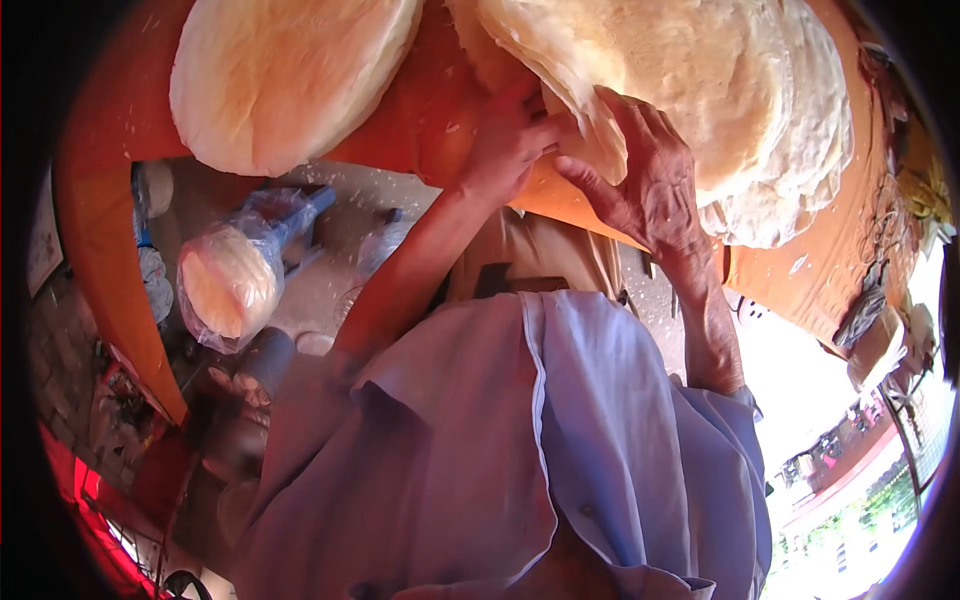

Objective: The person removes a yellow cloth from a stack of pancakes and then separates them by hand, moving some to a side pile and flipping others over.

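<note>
A pile of large pale flatbreads lies at the top right of the head view. The near left edge of a flatbread hangs down as a thin flap between my hands. My right hand is closed on this flap, thumb below and fingers bent over its right side. My left hand meets the flap from the left with fingers bent in; its fingertips are shaded and partly hidden by the bread. To the left, apart from both hands, rests another thick round stack of flatbread.
An orange cloth-covered table bears the bread and bends round on both sides of me. Below it at left, flatbreads in a clear plastic bag sit by a blue stool. Dark cords lie on the right side.
</note>
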Demonstrator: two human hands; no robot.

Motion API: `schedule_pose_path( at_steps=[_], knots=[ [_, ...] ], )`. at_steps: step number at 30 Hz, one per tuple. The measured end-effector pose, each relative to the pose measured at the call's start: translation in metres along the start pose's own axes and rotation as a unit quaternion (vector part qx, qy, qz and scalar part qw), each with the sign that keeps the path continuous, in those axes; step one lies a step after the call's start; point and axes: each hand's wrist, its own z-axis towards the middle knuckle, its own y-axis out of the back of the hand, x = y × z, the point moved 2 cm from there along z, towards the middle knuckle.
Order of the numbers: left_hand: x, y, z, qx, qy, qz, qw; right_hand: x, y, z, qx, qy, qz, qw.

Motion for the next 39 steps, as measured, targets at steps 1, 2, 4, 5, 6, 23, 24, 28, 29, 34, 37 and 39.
schedule_pose_path(
  at_steps=[1,2,4,5,6,23,24,28,29,34,37,39],
  knots=[
    [0.003,-0.001,0.002,-0.006,-0.012,0.035,0.999,-0.001,-0.003,-0.002,0.001,-0.011,-0.020,1.000],
    [0.005,-0.003,0.002,-0.022,-0.018,0.016,0.999,-0.005,-0.008,-0.003,0.002,-0.021,-0.042,0.999],
    [0.011,-0.005,0.005,-0.052,-0.033,-0.021,0.998,-0.012,-0.011,-0.002,-0.002,-0.033,-0.095,0.995],
    [0.015,-0.005,0.007,-0.065,-0.027,-0.040,0.997,-0.010,-0.011,-0.001,0.011,-0.046,-0.113,0.993],
    [0.019,-0.004,0.010,-0.079,-0.020,-0.059,0.995,-0.004,-0.011,0.001,0.026,-0.058,-0.131,0.989],
    [0.029,0.023,-0.009,0.002,0.124,-0.117,0.985,0.021,0.224,0.072,-0.070,-0.085,-0.409,0.906],
    [0.026,0.019,-0.011,0.004,0.118,-0.126,0.985,0.000,0.229,0.054,-0.010,0.014,-0.465,0.885],
    [0.013,0.007,-0.022,-0.009,0.099,-0.111,0.989,0.023,0.093,0.030,0.034,-0.001,-0.288,0.957],
    [0.012,0.005,-0.024,-0.011,0.090,-0.094,0.991,0.015,0.057,0.021,0.025,0.004,-0.223,0.974],
    [0.009,-0.001,-0.040,-0.003,0.053,-0.086,0.995,0.007,-0.014,-0.011,0.089,-0.040,-0.152,0.984],
    [0.007,0.001,-0.041,0.031,0.043,-0.127,0.991,0.020,-0.016,-0.011,0.090,-0.049,-0.144,0.984],
    [0.007,0.008,-0.042,0.046,0.060,-0.186,0.980,0.022,-0.032,-0.020,0.095,-0.044,-0.129,0.986]
  ],
)
